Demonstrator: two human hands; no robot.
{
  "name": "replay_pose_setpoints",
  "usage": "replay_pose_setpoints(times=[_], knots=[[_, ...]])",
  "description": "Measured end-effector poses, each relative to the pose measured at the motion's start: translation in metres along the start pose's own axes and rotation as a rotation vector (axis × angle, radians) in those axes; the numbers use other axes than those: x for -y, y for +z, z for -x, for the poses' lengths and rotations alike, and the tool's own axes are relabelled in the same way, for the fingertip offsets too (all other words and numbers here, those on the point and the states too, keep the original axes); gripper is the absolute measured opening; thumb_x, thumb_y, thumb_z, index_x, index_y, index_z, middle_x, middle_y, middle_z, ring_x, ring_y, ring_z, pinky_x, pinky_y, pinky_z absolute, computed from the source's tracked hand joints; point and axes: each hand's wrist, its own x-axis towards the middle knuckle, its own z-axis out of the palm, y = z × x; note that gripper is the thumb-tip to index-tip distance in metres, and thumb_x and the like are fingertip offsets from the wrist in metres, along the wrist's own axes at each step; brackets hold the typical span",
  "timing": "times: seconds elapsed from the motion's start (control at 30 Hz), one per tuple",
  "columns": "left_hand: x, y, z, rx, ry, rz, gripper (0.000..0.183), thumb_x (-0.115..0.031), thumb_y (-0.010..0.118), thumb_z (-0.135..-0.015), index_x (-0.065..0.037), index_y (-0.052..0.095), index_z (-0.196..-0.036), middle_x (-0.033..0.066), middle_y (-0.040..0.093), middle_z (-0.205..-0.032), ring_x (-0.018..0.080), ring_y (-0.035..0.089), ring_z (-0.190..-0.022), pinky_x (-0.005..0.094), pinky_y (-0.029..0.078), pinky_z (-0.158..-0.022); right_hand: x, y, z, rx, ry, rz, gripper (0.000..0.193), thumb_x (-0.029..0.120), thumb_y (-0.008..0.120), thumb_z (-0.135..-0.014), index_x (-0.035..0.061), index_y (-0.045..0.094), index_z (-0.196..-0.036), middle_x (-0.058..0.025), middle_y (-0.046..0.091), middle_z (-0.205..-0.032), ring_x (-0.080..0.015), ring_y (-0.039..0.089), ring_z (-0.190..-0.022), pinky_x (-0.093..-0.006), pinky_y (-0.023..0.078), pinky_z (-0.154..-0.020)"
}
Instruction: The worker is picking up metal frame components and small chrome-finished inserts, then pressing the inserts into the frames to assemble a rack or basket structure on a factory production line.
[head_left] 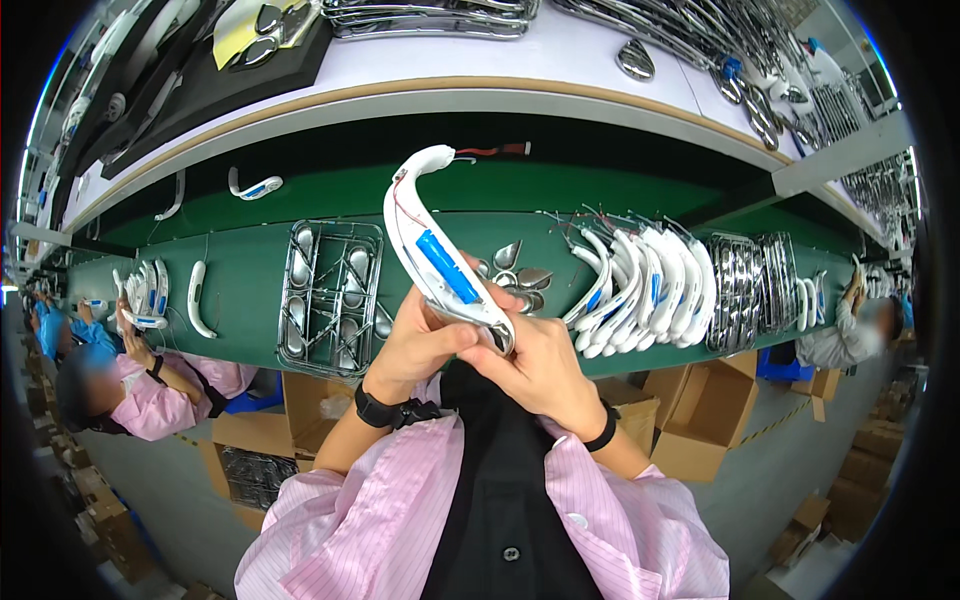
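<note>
A curved white plastic housing (404, 212) stands tilted in front of me, its hooked end pointing away. Set in its open side is a blue cylinder (447, 267) like a battery, and dark red wires with a small connector (526, 149) stick out of the hooked end. At the near end sits a shiny chrome teardrop-shaped piece (502, 337). My left hand (418, 342) grips the lower left side, thumb near the chrome piece. My right hand (542, 368) is closed round the same end from the right; some of its fingers are hidden behind the housing.
Loose chrome teardrop pieces (506, 256) lie beyond my hands. A wire rack (330, 297) of chrome pieces is at left; a row of white housings (640, 290) and chrome-filled racks (735, 295) are at right. A shelf edge (480, 97) crosses above. Co-workers (150, 390) sit either side.
</note>
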Motion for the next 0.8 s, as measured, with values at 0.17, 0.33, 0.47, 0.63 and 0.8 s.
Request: replay_pose_setpoints(times=[0.17,0.33,0.47,0.63,0.8], knots=[[0.006,-0.008,0.004,0.095,0.057,0.176,0.069,-0.01,0.078,-0.076,-0.006,0.036,-0.13,0.0174,0.065,-0.107,0.0286,0.064,-0.105,0.0483,0.039,-0.108,0.023,-0.012,0.0,0.015,-0.088,0.078,0.044,0.037,0.071,-0.082,-0.0047,0.061,-0.092,-0.0152,0.063,-0.065,-0.0309,0.065,-0.058,-0.0365,0.051,-0.052],[0.003,0.004,0.004,0.05,0.01,0.215,0.069,-0.008,0.08,-0.071,-0.01,0.036,-0.124,0.0122,0.063,-0.097,0.0296,0.065,-0.102,0.0449,0.038,-0.111,0.019,-0.007,0.005,-0.019,-0.134,0.126,0.042,0.035,0.071,-0.082,-0.0043,0.061,-0.092,-0.0126,0.062,-0.059,-0.0295,0.063,-0.051,-0.0364,0.049,-0.047],[-0.003,0.011,0.007,-0.057,-0.065,0.064,0.075,-0.015,0.08,-0.074,-0.006,0.034,-0.133,0.0158,0.063,-0.099,0.0289,0.065,-0.102,0.0451,0.043,-0.107,-0.007,0.008,0.011,-0.05,-0.183,0.032,0.041,0.035,0.066,-0.087,-0.005,0.06,-0.091,-0.0092,0.059,-0.056,-0.0236,0.062,-0.05,-0.0322,0.045,-0.047],[0.016,0.015,-0.016,-0.02,0.142,-0.106,0.094,-0.049,0.065,-0.088,-0.012,0.008,-0.153,0.0179,0.064,-0.099,0.0303,0.068,-0.09,0.0427,0.055,-0.08,-0.005,0.011,0.012,0.131,0.503,-0.993,0.039,0.035,0.053,-0.097,-0.0004,0.06,-0.083,0.0014,0.057,-0.062,-0.0056,0.051,-0.058,-0.0231,0.042,-0.057],[0.01,0.014,-0.012,-0.151,-0.047,-0.006,0.093,-0.076,0.025,-0.088,-0.005,0.021,-0.148,0.0105,0.056,-0.077,0.02,0.058,-0.06,0.0324,0.049,-0.054,-0.026,-0.013,0.009,-0.323,0.195,-0.351,0.013,0.012,0.076,-0.081,0.0052,0.065,-0.08,-0.0016,0.054,-0.075,-0.0099,0.052,-0.068,-0.0243,0.038,-0.047]])
